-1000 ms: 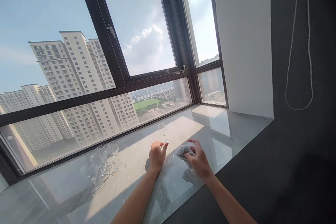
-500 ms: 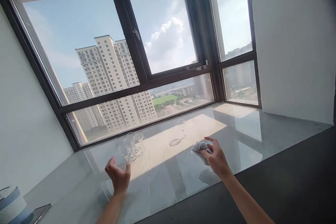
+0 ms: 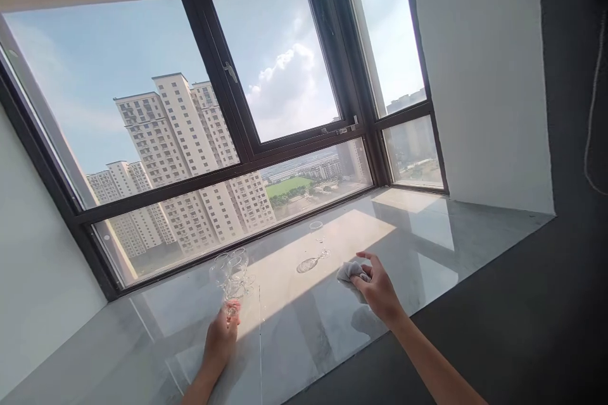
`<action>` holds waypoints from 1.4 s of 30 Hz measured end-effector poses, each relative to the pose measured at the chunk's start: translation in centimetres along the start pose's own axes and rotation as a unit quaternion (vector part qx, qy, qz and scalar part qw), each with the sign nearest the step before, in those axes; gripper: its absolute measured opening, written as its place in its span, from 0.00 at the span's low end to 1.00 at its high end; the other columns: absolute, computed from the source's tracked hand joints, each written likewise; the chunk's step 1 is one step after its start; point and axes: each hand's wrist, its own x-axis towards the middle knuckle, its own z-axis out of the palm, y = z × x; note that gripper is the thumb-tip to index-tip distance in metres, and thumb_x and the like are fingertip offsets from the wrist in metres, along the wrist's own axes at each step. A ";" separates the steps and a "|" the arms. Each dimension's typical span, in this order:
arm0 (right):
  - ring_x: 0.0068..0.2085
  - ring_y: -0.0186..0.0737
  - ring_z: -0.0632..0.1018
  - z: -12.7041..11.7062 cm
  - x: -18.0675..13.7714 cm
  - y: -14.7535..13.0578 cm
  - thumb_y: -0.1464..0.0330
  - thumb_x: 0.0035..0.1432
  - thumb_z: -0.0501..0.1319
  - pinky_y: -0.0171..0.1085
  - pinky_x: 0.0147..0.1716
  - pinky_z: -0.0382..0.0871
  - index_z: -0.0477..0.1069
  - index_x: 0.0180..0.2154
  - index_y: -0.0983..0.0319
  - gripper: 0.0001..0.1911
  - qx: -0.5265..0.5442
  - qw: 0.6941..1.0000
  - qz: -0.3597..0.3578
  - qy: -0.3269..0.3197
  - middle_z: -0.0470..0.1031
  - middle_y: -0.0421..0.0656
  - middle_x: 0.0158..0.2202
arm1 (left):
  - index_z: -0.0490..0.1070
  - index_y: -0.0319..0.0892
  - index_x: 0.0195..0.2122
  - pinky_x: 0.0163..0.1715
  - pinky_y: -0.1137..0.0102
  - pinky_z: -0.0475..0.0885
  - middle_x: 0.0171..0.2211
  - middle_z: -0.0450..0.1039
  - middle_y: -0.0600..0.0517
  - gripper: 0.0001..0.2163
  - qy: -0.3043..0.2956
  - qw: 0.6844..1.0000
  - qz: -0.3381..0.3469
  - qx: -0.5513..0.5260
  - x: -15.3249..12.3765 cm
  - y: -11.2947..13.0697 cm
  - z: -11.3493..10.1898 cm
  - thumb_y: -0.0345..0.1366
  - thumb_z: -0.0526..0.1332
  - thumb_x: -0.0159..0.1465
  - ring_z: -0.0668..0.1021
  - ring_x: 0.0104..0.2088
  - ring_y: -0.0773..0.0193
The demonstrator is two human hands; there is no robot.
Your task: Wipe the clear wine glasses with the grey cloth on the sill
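The nearest wine glass [image 3: 231, 283] of the window-side cluster is pinched low by the left hand [image 3: 219, 340], its bowl above the fingertips. A grey cloth [image 3: 348, 270] is clutched on the marble sill [image 3: 427, 247] by the curled fingers of the right hand [image 3: 380, 292].

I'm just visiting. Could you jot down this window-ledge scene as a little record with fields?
place: glossy stone ledge under a big window
left hand: closed on the nearest glass of a cluster of wine glasses
right hand: holds a grey cloth against the ledge
apart: a lone glass stands between cluster and cloth, nearer the window
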 end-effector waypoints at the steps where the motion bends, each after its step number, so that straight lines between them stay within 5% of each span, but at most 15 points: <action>1: 0.34 0.43 0.78 0.1 0.0 0.1 0.59 0.52 0.63 0.38 0.31 0.69 0.61 0.54 0.62 0.30 0.000 1.000 -0.002 0.003 0.77 0.44 0.34 | 0.72 0.47 0.42 0.36 0.65 0.72 0.34 0.78 0.52 0.15 -0.021 0.999 0.046 0.005 -0.5 0.8 0.5 0.47 0.55 0.61 0.80 0.33 0.56; 5: 0.32 0.42 0.77 0.6 -0.1 0.6 0.62 0.51 0.62 0.38 0.30 0.68 0.61 0.53 0.62 0.28 -0.004 1.000 -0.012 0.006 0.77 0.43 0.32 | 0.73 0.49 0.47 0.41 0.67 0.72 0.38 0.79 0.51 0.15 -0.103 0.977 0.183 -0.017 -2.1 6.2 4.5 0.45 0.55 0.64 0.80 0.38 0.57; 9: 0.31 0.41 0.76 1.1 -0.4 0.6 0.64 0.52 0.61 0.37 0.31 0.67 0.61 0.53 0.61 0.26 -0.022 0.999 -0.024 0.003 0.77 0.41 0.31 | 0.75 0.45 0.46 0.44 0.66 0.72 0.38 0.79 0.48 0.13 -0.118 0.955 0.256 -0.091 -2.4 13.7 11.1 0.42 0.56 0.65 0.79 0.39 0.57; 12: 0.32 0.42 0.77 1.0 -0.3 0.2 0.64 0.52 0.61 0.38 0.32 0.68 0.60 0.53 0.61 0.26 -0.034 0.999 -0.030 0.022 0.77 0.42 0.32 | 0.75 0.43 0.43 0.43 0.67 0.71 0.38 0.80 0.47 0.11 -0.116 0.949 0.263 -0.128 -2.0 18.0 15.7 0.36 0.56 0.63 0.80 0.40 0.58; 15: 0.33 0.41 0.77 0.5 0.0 -0.3 0.65 0.52 0.60 0.37 0.34 0.69 0.61 0.52 0.61 0.25 -0.036 0.998 -0.035 0.039 0.78 0.42 0.33 | 0.74 0.42 0.49 0.39 0.68 0.70 0.34 0.80 0.48 0.15 -0.110 0.964 0.225 -0.094 -1.6 19.7 18.1 0.31 0.54 0.62 0.80 0.36 0.59; 21: 0.32 0.40 0.76 0.7 -0.1 -1.0 0.65 0.53 0.60 0.36 0.32 0.68 0.61 0.52 0.60 0.24 -0.051 0.997 -0.049 0.035 0.77 0.41 0.32 | 0.68 0.44 0.57 0.32 0.70 0.66 0.30 0.78 0.50 0.19 -0.120 0.975 0.180 0.042 -1.4 19.1 17.0 0.33 0.56 0.64 0.79 0.32 0.60; 29: 0.34 0.41 0.77 0.7 -0.7 -2.7 0.65 0.56 0.58 0.37 0.36 0.70 0.62 0.52 0.58 0.21 -0.106 0.985 -0.128 0.046 0.76 0.42 0.34 | 0.73 0.46 0.51 0.40 0.67 0.68 0.40 0.77 0.47 0.18 -0.111 0.944 0.289 0.109 -1.8 20.1 15.7 0.26 0.55 0.62 0.76 0.43 0.56; 36: 0.38 0.44 0.79 -0.6 -0.4 -4.0 0.64 0.56 0.59 0.38 0.38 0.70 0.63 0.52 0.56 0.21 -0.159 0.970 -0.171 0.068 0.77 0.43 0.36 | 0.78 0.47 0.42 0.40 0.64 0.66 0.31 0.74 0.48 0.16 -0.107 0.898 0.419 0.074 -2.4 21.2 15.4 0.24 0.55 0.61 0.73 0.39 0.55; 42: 0.37 0.43 0.78 -2.1 0.4 -4.1 0.62 0.56 0.60 0.37 0.38 0.70 0.63 0.50 0.57 0.21 -0.137 0.974 -0.138 0.120 0.78 0.44 0.36 | 0.77 0.46 0.43 0.40 0.66 0.66 0.32 0.75 0.49 0.13 -0.112 0.911 0.397 -0.005 -2.6 21.2 15.6 0.27 0.55 0.64 0.73 0.38 0.58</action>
